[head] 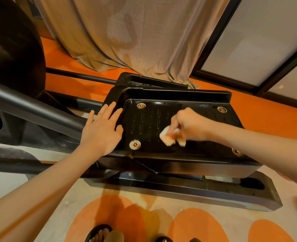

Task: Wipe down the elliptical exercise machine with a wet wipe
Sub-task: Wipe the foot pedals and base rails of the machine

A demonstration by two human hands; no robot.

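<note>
At the bottom edge of the frame I see my feet in dark open sandals [98, 233] on a pale carpet with round orange patches [195, 226]. Just above them runs the long black base rail of the elliptical machine [196, 189]. In the middle of the frame sits the glossy black plastic foot pedal with ribbed slots and round metal bolts [144, 123]. My left hand [101, 131] rests flat on its left edge, fingers straight and spread, holding nothing. My right hand [188, 124] comes in from the right, its fingers curled and pinching a crumpled white wet wipe [167, 137] pressed against the pedal's centre. Further up, a second black pedal [135, 81] shows behind the first. At upper left bulges the dark rounded flywheel housing [13, 49]; a beige curtain [126, 32] hangs at the top centre over orange floor.
</note>
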